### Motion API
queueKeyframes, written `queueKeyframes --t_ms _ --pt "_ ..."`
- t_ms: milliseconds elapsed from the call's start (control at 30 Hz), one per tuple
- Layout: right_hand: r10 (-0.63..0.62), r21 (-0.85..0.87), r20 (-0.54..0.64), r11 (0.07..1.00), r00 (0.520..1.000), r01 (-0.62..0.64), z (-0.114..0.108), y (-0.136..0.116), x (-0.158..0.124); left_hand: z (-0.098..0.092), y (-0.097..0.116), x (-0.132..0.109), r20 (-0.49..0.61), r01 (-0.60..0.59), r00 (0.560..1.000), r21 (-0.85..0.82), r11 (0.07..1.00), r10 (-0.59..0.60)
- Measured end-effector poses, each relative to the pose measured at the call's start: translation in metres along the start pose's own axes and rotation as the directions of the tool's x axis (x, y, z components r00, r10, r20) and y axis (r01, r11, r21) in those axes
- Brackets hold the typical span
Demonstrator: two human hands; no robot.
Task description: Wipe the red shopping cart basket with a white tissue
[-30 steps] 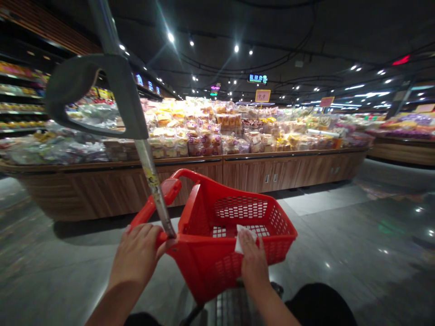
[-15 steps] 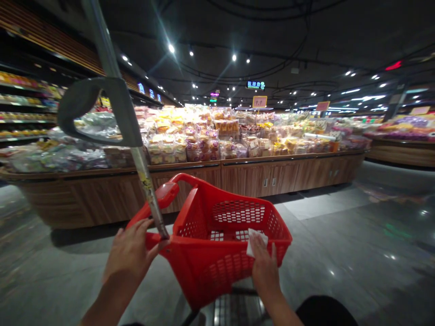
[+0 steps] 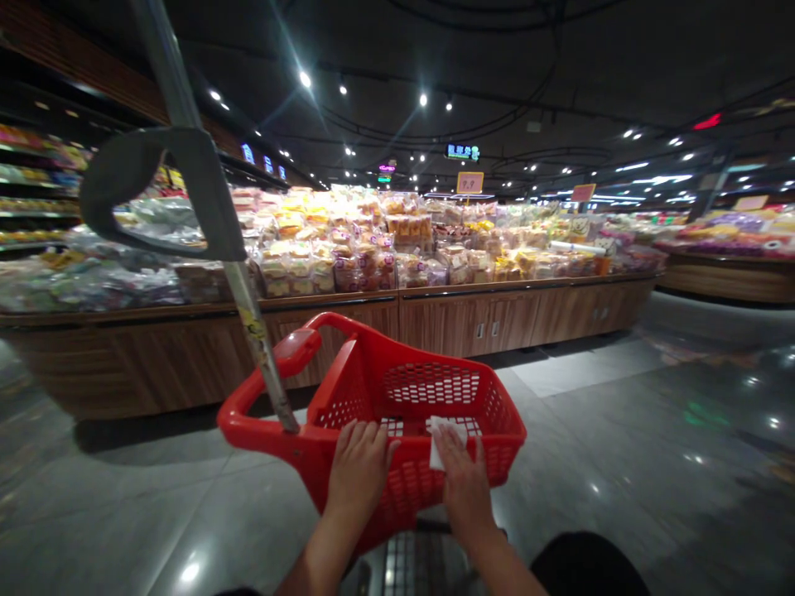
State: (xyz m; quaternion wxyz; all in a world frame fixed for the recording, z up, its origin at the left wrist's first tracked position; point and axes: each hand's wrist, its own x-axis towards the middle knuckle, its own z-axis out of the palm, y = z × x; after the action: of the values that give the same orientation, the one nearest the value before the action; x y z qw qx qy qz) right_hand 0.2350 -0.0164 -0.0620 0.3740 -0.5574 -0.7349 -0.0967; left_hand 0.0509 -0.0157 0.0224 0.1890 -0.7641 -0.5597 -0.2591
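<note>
A red plastic shopping cart [image 3: 348, 447] stands in front of me, its basket side toward me. My left hand [image 3: 363, 459] rests on the near rim, fingers curled over the edge and closed on it. Further right along the same rim, my right hand [image 3: 463, 476] presses a white tissue [image 3: 440, 455] against the plastic; its fingers cover part of the tissue. A metal pole [image 3: 264, 356] with a dark grey loop grip [image 3: 214, 194] rises at a slant from the corner beside the cart's handle [image 3: 239, 414].
Behind the cart runs a wood-panelled display counter [image 3: 465, 323] heaped with bagged baked goods [image 3: 363, 257]. Stocked shelves [image 3: 37, 199] line the far left. Another display [image 3: 733, 269] stands at the right. Grey shiny floor [image 3: 596, 447] surrounds the cart.
My left hand has left the handle corner and moved right onto the near rim. My right hand has slid left along the rim with the tissue. The view has shifted slightly.
</note>
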Motion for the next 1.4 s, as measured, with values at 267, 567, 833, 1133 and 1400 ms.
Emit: queueKeyframes --t_ms 267,567,833,1133,1400 --pt "0.109 -0.071 -0.035 0.991 0.993 -0.111 -0.003 0.018 -0.003 -0.005 -0.020 0.007 0.043 -0.004 0.999 0.082 0.997 0.000" --pt "0.091 -0.066 -0.002 0.994 0.996 -0.091 -0.004 0.017 -0.013 -0.006 -0.046 0.009 0.056 -0.038 0.998 0.144 0.989 0.030" --pt "-0.012 -0.028 0.115 0.999 0.993 0.016 -0.005 -0.001 -0.009 -0.003 -0.055 0.005 0.051 -0.056 0.998 0.175 0.983 0.048" --pt "0.216 -0.150 0.155 0.970 0.964 -0.193 -0.017 0.017 -0.019 0.001 -0.072 -0.008 0.040 -0.059 0.998 0.217 0.974 0.052" --pt "0.146 -0.109 0.176 0.986 0.973 -0.128 -0.014 0.017 -0.016 -0.004 -0.086 -0.011 0.039 -0.086 0.996 0.187 0.979 0.080"
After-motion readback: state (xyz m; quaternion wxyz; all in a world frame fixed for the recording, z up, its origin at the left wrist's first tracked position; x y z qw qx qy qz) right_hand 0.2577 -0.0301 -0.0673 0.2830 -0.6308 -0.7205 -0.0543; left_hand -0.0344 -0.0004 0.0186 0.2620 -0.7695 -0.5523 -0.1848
